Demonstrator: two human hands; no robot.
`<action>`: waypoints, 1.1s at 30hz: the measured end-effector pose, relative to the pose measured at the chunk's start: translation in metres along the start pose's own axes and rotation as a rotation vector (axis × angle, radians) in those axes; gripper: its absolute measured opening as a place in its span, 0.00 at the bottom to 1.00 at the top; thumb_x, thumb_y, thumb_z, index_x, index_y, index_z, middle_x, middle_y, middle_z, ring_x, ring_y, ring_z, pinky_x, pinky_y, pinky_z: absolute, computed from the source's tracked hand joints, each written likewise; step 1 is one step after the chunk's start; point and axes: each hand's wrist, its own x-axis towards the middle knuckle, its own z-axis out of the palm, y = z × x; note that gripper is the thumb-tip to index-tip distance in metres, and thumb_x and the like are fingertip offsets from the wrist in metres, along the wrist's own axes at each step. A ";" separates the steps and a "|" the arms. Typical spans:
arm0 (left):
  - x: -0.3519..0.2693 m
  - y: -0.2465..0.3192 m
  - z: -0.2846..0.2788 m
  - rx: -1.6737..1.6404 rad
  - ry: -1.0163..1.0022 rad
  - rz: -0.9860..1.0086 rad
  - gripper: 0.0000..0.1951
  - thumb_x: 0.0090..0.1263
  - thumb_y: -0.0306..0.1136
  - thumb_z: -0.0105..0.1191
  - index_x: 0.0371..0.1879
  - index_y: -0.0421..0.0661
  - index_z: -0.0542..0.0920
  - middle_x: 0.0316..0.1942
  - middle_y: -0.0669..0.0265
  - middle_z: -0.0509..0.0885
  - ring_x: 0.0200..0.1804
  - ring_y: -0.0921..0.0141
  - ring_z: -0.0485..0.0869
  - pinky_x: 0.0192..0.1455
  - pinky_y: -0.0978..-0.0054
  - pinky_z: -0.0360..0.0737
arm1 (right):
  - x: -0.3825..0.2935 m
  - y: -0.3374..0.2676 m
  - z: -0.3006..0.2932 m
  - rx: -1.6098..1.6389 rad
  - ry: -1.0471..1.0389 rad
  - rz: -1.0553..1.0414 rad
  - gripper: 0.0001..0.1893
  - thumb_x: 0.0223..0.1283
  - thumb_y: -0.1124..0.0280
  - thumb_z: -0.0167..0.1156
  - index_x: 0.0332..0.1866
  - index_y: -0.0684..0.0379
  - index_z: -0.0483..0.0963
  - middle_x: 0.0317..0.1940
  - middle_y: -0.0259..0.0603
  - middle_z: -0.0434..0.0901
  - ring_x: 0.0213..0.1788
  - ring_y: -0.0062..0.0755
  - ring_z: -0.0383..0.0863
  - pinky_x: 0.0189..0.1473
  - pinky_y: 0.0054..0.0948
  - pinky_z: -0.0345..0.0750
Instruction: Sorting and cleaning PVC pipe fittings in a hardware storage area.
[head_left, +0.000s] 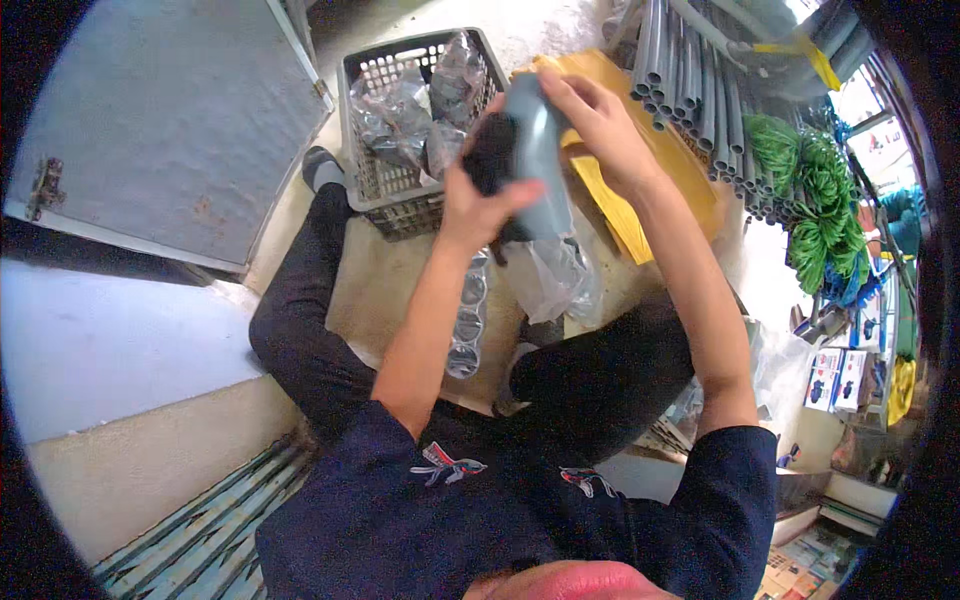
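In front of me, a grey tapered cylindrical part (541, 150), perhaps plastic, is held up in the air, blurred by motion. My left hand (480, 187) grips its left side together with a dark, round-looking piece (491, 150) that lies against it. The fingers of my right hand (592, 120) close on its upper end. Below the part hangs or lies a clear plastic bag (551, 277); whether it touches the part I cannot tell. Clear round pieces in a row (466, 322) rest on the floor between my legs.
A black plastic crate (351, 135) holds several bagged dark items (454, 79). Yellow-brown sacking or wrapping (675, 172) lies at the right, below bundled grey pipes (694, 82). Green cord bundles (817, 195) hang farther right. A grey metal door (165, 112) stands at the left.
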 end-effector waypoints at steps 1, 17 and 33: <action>-0.004 0.002 -0.010 -0.424 -0.116 -0.211 0.55 0.57 0.60 0.69 0.78 0.40 0.59 0.66 0.48 0.77 0.58 0.51 0.84 0.59 0.53 0.86 | -0.007 0.005 0.009 0.008 -0.007 -0.006 0.38 0.63 0.36 0.64 0.62 0.63 0.74 0.42 0.44 0.83 0.44 0.36 0.83 0.48 0.34 0.82; 0.070 0.056 0.025 0.976 0.008 0.606 0.20 0.80 0.38 0.46 0.63 0.40 0.81 0.64 0.45 0.78 0.63 0.44 0.78 0.69 0.53 0.73 | 0.030 0.066 0.049 0.497 0.295 -0.193 0.38 0.75 0.33 0.43 0.69 0.58 0.71 0.58 0.41 0.80 0.56 0.36 0.81 0.61 0.38 0.79; -0.007 -0.026 0.036 0.209 0.235 -0.084 0.22 0.82 0.38 0.44 0.71 0.44 0.72 0.69 0.59 0.76 0.72 0.65 0.73 0.74 0.67 0.68 | 0.005 0.020 0.021 0.114 0.442 -0.438 0.33 0.68 0.47 0.67 0.64 0.65 0.71 0.46 0.42 0.83 0.47 0.32 0.83 0.51 0.31 0.80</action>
